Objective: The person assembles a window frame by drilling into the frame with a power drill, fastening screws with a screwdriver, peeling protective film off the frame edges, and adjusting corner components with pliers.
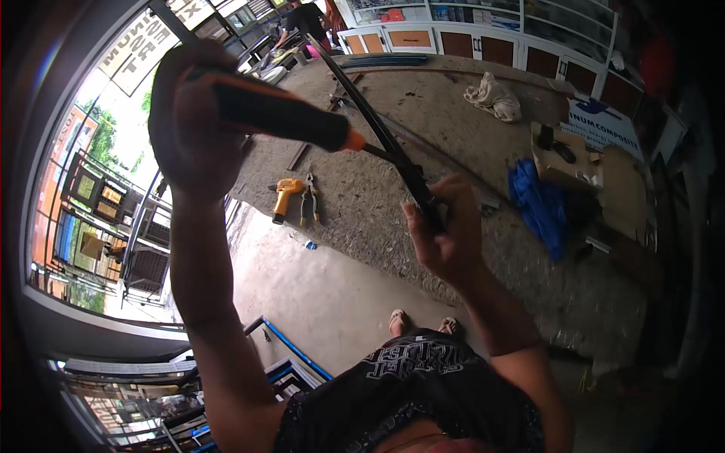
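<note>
My left hand (pixel 204 128), raised high and blurred at the back, is closed round a screwdriver (pixel 283 113) with a black and orange handle. Its shaft points right and meets a long dark bar (pixel 370 117); whether the tip is in a hole or slot I cannot tell. My right hand (pixel 457 234) grips the near end of that bar between thumb and fingers, and the bar slants away to the upper left. Below the screwdriver, a yellow glue-gun-shaped tool (pixel 286 198) lies on the worktable (pixel 362 200), beside pliers (pixel 310 200) with dark, yellow-tipped handles.
A crumpled pale cloth (pixel 493 98), a blue cloth (pixel 536 204) and an open cardboard box (pixel 566 155) lie on the table's right side. Long metal strips (pixel 385 60) lie at the far edge. Another person (pixel 306 23) works at the back. Blue-edged frames (pixel 294 351) stand at lower left.
</note>
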Motion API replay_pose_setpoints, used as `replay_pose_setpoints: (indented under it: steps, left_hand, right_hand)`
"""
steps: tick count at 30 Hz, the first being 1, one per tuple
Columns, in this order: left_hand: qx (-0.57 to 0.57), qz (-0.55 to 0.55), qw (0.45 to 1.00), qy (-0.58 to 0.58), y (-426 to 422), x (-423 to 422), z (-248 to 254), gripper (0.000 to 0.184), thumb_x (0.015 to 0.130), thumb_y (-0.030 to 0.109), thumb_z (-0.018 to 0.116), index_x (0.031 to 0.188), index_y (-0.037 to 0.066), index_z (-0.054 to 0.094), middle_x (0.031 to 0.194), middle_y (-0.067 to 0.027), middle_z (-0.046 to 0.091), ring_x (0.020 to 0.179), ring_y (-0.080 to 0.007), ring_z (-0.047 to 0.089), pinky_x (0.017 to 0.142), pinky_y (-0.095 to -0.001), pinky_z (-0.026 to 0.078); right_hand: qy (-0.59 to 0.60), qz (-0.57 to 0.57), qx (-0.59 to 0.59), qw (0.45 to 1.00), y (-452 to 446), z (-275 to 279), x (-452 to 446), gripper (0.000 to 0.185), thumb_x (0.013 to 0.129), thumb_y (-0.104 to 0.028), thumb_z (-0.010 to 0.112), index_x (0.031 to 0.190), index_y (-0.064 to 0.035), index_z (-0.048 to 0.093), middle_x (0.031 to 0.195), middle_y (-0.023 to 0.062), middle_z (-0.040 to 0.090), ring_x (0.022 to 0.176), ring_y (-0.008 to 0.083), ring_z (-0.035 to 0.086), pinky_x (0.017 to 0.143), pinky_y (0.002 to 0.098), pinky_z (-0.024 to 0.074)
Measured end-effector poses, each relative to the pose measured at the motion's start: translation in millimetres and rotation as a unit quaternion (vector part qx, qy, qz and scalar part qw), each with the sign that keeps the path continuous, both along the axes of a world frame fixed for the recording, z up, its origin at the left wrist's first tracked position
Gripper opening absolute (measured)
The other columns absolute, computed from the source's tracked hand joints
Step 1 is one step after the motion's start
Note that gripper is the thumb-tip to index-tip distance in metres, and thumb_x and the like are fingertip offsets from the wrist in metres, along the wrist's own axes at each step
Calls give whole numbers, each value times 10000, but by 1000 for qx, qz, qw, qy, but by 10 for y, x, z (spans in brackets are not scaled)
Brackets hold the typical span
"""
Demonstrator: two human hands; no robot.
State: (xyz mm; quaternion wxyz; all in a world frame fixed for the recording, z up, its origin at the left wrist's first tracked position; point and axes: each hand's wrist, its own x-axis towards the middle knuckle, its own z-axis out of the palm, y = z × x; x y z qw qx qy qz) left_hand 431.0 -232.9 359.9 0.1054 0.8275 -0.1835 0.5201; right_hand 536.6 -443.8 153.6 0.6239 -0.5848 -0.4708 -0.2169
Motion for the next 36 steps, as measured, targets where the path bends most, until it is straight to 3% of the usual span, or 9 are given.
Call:
replay_pose_setpoints:
  steps: [3,6,7,14,25,28,29,32,36]
  left_hand:
    - [-44,-6,997,69,-156,66,175,385,986,371,464,1006,16,612,960,-82,616,801,-151,595,726,-260,463]
    - [193,150,970,5,-198,138,283,504,999,413,376,1020,-57,556,991,-125,567,762,-159,574,656,-281,491]
    - [-108,-13,988,114,-152,112,258,539,993,458,381,1070,-50,544,962,-105,557,778,-136,558,669,-265,466]
    - [28,-52,979,194,-465,223,325,516,960,452,422,1084,-34,541,938,-94,551,791,-137,546,707,-268,440]
    - [-195,-56,938,282,-653,468,225,275,790,112,750,1003,57,585,838,-33,648,769,-97,646,690,-241,503]
    - [-24,164,968,188,-523,665,280,267,809,164,760,986,72,583,818,-33,660,708,-90,648,682,-250,528]
    - [212,202,956,-22,-256,809,276,259,825,176,764,977,78,579,751,-20,641,645,-89,637,630,-261,531]
    - [-158,-54,985,47,66,740,509,281,780,107,804,952,36,593,706,-27,628,596,-123,610,583,-293,527]
    - [-138,121,983,-18,-132,447,502,299,783,104,819,966,33,593,836,-45,633,729,-77,599,614,-196,473]
  right_hand:
    - [12,-6,0,1000,-10,2,-5,253,864,-100,700,995,-24,497,864,117,517,744,203,525,660,340,430]
    - [-10,-16,-3,1000,-17,-1,42,263,863,-102,700,1006,-18,496,868,118,520,735,203,527,656,337,430]
    - [-8,-18,-6,1000,-20,-8,42,264,863,-98,697,1012,-16,495,866,117,520,737,203,528,654,335,430]
    - [-5,-2,5,1000,-13,13,46,268,870,-78,677,1053,-23,489,861,106,515,747,197,545,647,333,442]
    - [0,4,4,1000,-20,-5,44,264,871,-71,672,1058,-28,491,874,115,511,745,205,545,655,345,434]
    - [-7,-5,7,1000,-12,12,48,267,865,-73,680,1051,-29,494,872,117,516,747,215,546,656,343,429]
    - [-1,-4,4,1000,-18,-1,39,269,862,-74,683,1049,-29,495,874,119,517,748,218,545,654,343,428]
    - [1,-3,7,1000,-48,9,90,273,857,-80,692,1043,-30,499,875,121,518,748,223,542,651,345,425]
    - [14,-3,11,1000,-56,-19,134,261,856,-85,696,1025,-30,504,870,118,515,741,228,538,651,348,425]
